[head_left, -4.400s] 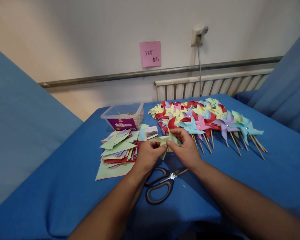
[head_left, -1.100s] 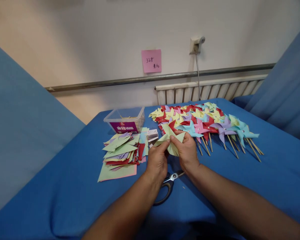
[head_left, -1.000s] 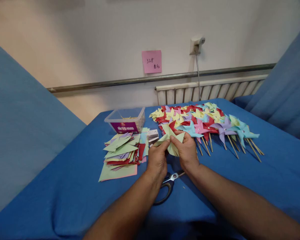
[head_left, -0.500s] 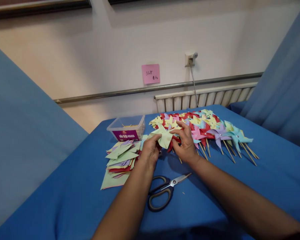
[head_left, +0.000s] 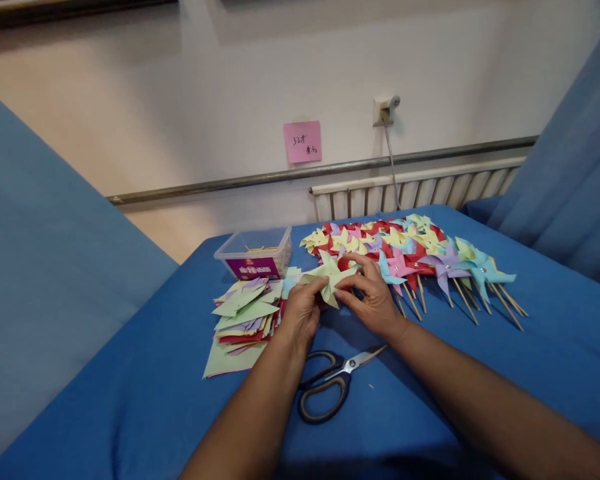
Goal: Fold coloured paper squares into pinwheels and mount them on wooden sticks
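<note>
- A stack of cut paper squares [head_left: 240, 313] in mixed colours lies on the blue table [head_left: 145, 400], so by the look of it plenty of sheets are left to fold.
- A clear plastic box [head_left: 254, 252] stands just behind the stack, near the wall.
- The left hand [head_left: 303, 312] pinches the near edge of a pale green paper pinwheel [head_left: 329, 272], fingers curled closed on it.
- The pinwheel is held just above the table, between stack and finished heap; its blades look folded, and no stick shows on it.
- Scissors [head_left: 330, 385] lie unused before the hands.
- The right hand [head_left: 373, 293] presses thumb and fingertips on the pinwheel's right side, other fingers loosely spread.
- A large heap of finished pinwheels on sticks [head_left: 420, 257] suggests much work is done.
</note>
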Demonstrator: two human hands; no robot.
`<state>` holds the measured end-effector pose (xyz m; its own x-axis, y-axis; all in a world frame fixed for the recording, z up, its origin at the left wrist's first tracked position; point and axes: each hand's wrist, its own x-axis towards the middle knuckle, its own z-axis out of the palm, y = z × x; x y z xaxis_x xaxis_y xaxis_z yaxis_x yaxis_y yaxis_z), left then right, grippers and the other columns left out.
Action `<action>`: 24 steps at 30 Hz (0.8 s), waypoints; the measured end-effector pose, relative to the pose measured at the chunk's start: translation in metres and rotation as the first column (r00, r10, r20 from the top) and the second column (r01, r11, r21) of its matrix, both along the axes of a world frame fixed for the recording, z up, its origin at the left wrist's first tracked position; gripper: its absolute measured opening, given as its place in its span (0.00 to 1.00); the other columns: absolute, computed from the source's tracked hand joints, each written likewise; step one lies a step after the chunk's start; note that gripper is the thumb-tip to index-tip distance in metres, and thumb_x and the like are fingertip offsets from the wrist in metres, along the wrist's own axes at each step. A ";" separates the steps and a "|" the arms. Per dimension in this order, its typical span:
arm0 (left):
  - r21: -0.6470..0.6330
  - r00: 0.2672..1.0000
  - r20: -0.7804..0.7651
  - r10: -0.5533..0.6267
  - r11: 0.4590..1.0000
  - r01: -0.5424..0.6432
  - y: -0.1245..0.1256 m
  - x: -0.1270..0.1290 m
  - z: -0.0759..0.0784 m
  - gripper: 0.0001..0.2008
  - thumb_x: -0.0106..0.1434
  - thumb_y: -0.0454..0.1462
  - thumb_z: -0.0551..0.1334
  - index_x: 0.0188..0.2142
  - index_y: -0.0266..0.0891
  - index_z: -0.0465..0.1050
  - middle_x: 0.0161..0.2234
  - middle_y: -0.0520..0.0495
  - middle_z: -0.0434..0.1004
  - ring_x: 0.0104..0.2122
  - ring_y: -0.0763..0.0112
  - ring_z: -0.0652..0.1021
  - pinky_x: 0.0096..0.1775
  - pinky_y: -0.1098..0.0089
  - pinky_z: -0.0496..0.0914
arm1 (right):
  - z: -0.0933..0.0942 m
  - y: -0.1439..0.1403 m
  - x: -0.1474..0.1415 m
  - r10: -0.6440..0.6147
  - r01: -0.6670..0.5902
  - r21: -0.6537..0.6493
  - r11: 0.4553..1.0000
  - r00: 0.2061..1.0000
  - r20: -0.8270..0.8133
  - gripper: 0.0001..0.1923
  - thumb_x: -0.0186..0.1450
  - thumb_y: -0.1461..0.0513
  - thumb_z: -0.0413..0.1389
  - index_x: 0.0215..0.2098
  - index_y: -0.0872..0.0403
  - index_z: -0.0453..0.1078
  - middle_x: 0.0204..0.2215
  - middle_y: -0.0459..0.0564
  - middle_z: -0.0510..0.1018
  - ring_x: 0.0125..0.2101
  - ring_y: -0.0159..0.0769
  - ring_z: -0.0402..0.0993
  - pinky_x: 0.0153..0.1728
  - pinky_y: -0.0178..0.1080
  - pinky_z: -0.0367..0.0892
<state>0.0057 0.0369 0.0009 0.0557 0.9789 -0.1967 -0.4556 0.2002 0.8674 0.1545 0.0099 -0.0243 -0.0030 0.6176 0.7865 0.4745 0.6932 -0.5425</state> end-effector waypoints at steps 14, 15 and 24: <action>0.001 0.999 -0.040 -0.019 1.000 0.019 -0.006 0.006 -0.002 0.16 0.39 0.34 0.76 0.30 0.35 0.79 0.28 0.47 0.81 0.26 0.70 0.77 0.31 0.70 0.69 | -0.011 0.009 -0.003 -0.095 0.069 -0.166 0.984 0.984 -0.154 0.08 0.62 0.60 0.61 0.26 0.51 0.72 0.46 0.54 0.76 0.51 0.46 0.71 0.53 0.50 0.63; 0.005 0.999 -0.043 -0.020 1.000 0.020 -0.005 0.006 -0.003 0.15 0.39 0.34 0.76 0.29 0.35 0.79 0.27 0.47 0.81 0.26 0.70 0.77 0.31 0.70 0.68 | -0.010 0.009 -0.003 -0.099 0.071 -0.174 0.982 0.983 -0.153 0.08 0.62 0.60 0.60 0.25 0.51 0.72 0.46 0.54 0.76 0.50 0.46 0.71 0.53 0.50 0.64; 0.021 0.998 -0.060 -0.002 1.000 0.003 -0.008 0.009 -0.003 0.14 0.39 0.34 0.75 0.28 0.35 0.78 0.26 0.48 0.80 0.24 0.71 0.76 0.30 0.70 0.69 | -0.008 0.007 -0.004 -0.137 0.102 -0.237 0.966 0.981 -0.136 0.08 0.61 0.60 0.60 0.24 0.50 0.71 0.46 0.54 0.77 0.49 0.47 0.72 0.53 0.52 0.64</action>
